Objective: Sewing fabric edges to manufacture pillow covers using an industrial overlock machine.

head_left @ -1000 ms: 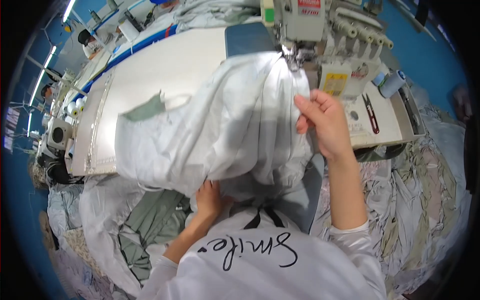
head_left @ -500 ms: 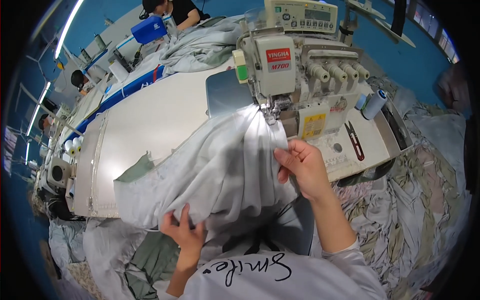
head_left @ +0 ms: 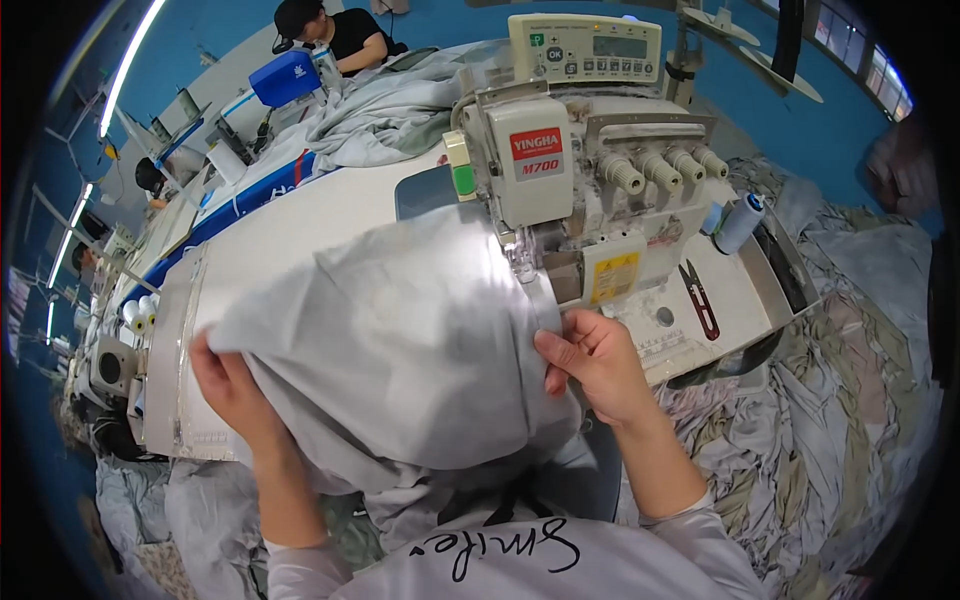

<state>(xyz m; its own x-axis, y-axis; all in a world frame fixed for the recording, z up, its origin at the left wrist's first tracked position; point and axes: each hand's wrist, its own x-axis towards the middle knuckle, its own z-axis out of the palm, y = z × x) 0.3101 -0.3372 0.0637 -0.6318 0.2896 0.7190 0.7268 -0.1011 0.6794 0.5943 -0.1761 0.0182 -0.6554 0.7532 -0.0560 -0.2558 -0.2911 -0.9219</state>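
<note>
**Feeding grey fabric into the overlock machine**

The grey fabric piece fills the middle of the frame, draped over the front of the white sewing table. Its right edge runs up to the presser foot area of the overlock sewing machine, upper centre-right. The cloth looks slack and bunched, not flat.

The right hand sits just right of centre, fingers curled and pinching the fabric's right edge just below the foot. The left hand, centre-left, grips the far left edge of the same piece from beneath; the fingers are partly hidden under the cloth, so the person can only be said to be holding it, not exactly how.

Step in hand, as judged: the seam edge is being lined up and guided to the needle, with the sewing just starting or about to. The next move calls for the right hand to keep the edge straight against the foot while the left hand takes up slack so the bulk does not drag. Fingers need to stay off the needle.

Outward: red-handled thread snips lie on the table right of the machine, and a pale blue thread cone stands beyond them. A control panel box sits on top of the machine. Piles of patterned cloth cover the lower right. Another person works at the upper left.
</note>
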